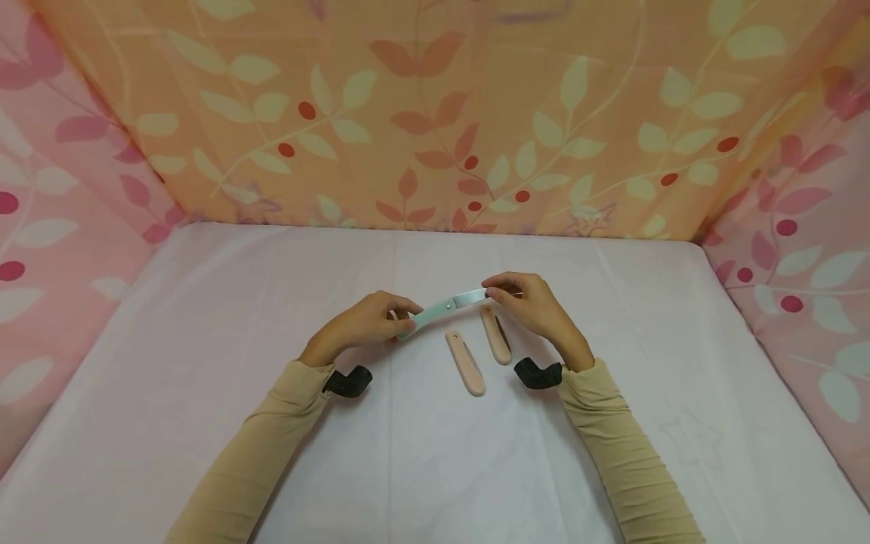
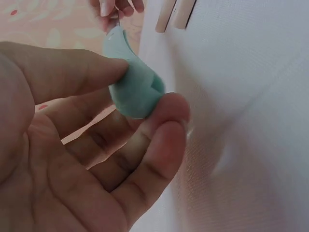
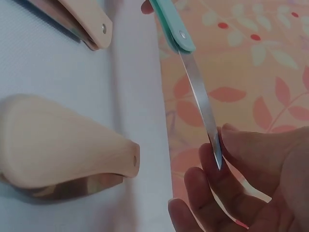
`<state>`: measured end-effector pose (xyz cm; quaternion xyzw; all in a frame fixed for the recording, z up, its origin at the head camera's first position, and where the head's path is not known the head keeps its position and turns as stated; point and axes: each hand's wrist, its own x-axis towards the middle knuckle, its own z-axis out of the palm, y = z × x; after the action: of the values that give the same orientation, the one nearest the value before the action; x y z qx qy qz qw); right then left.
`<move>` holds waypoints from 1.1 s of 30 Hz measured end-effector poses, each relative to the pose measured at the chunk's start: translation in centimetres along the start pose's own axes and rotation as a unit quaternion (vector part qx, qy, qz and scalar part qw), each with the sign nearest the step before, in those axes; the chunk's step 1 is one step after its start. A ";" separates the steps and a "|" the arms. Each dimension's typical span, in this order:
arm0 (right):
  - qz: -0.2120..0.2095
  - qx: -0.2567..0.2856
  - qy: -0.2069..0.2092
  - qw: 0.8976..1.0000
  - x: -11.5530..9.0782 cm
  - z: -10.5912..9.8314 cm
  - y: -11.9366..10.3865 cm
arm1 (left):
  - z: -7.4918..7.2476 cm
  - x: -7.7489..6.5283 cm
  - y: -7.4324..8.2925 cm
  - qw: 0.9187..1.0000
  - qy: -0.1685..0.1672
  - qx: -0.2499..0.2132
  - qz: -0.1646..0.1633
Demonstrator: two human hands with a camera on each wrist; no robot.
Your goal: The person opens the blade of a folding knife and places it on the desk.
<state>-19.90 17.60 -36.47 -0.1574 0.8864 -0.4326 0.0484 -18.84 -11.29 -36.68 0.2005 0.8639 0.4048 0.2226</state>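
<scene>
A folding knife with a mint-green handle (image 1: 435, 311) is held up between both hands, its steel blade (image 3: 202, 99) swung out from the handle. My left hand (image 1: 374, 321) grips the end of the handle, thumb on one side and fingers on the other, as the left wrist view shows. At the other end my right hand (image 1: 533, 302) pinches the blade near its tip between thumb and fingers. Below the knife lie two folding knives with beige handles: one nearer the middle (image 1: 465, 364), the other by the right hand (image 1: 496, 336). Both have their blades folded in.
A white cloth (image 1: 421, 468) covers the table. Flowered fabric stands round it as an orange back wall (image 1: 435, 113) and pink side walls (image 1: 54, 227). A black wrist camera mount (image 1: 350, 382) juts from each sleeve, low over the cloth.
</scene>
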 end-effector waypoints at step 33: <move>0.006 -0.032 -0.006 0.999 -0.7 -0.2 0.0 | -0.7 0.6 -1.7 0.992 0.118 -0.024 -0.049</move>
<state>-19.24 17.98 -36.37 -0.1561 0.9006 -0.4025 0.0509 -19.95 -12.40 -37.71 0.1032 0.8828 0.4352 0.1436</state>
